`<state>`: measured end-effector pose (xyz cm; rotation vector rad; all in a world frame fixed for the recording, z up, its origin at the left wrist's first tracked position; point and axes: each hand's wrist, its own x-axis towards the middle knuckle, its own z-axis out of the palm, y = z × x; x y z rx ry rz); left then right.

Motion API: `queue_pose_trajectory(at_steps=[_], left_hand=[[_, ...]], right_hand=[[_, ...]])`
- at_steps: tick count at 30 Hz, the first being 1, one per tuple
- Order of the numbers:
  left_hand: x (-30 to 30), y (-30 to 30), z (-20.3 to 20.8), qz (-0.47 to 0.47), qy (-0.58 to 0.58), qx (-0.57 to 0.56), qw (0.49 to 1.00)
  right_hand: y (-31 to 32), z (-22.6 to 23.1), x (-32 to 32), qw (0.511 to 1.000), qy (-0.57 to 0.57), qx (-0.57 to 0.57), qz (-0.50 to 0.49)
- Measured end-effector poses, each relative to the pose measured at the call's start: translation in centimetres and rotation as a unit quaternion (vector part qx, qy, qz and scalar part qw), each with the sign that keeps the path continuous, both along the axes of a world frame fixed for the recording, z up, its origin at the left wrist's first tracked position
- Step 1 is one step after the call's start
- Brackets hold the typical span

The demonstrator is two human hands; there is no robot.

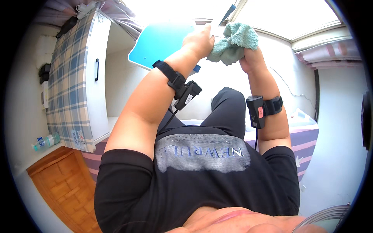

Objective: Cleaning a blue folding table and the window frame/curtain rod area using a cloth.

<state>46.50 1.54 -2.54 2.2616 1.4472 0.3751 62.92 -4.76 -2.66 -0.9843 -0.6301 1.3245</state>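
Observation:
Up ahead, my left hand (199, 40) is closed on a flat blue panel with a white rim (160, 42), its fingers curled at the panel's right edge. The panel is held up and tilted, and I cannot tell what it belongs to. A narrow blue-tipped piece (228, 14) rises beyond that hand; whether it joins the panel is unclear. Bunched in my right hand (252, 59) is a pale green cloth (235, 42), which hides most of the fingers. The cloth hangs just right of my left hand, close to the panel's edge.
To the left stands a white cabinet with a black handle (97, 70), covered by a checked cloth (69, 73). A plastic bottle (46, 142) lies near a brown wooden surface (66, 182). Bright windows (287, 17) are ahead. Striped purple bedding (307, 143) lies beneath me.

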Motion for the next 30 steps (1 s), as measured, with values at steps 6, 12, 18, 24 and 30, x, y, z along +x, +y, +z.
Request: queue_pose_trajectory(at_steps=[6, 12, 18, 24, 30], left_hand=[[1.9, -0.3, -1.7, 0.000, 0.012, -0.038, 0.999], [1.3, 1.0, -3.3, -0.048, -0.028, -0.066, 0.996], [-2.9, 0.1, 3.4, 0.011, -0.605, -0.316, 0.730], [-7.0, 1.5, 1.6, 0.035, -0.547, -0.238, 0.802], [-13.9, 4.1, -6.0, 0.172, -0.534, -0.279, 0.779]], right_hand=[[-1.0, 1.1, 0.1, 1.000, -0.017, -0.004, 0.025], [-1.0, 2.4, -0.7, 0.997, -0.003, -0.033, 0.067], [0.9, 4.4, -2.9, 0.994, -0.058, 0.035, 0.090], [4.2, 4.9, -6.2, 0.951, -0.173, 0.013, 0.256], [8.5, 2.4, -4.7, 0.616, -0.775, -0.127, -0.057]])
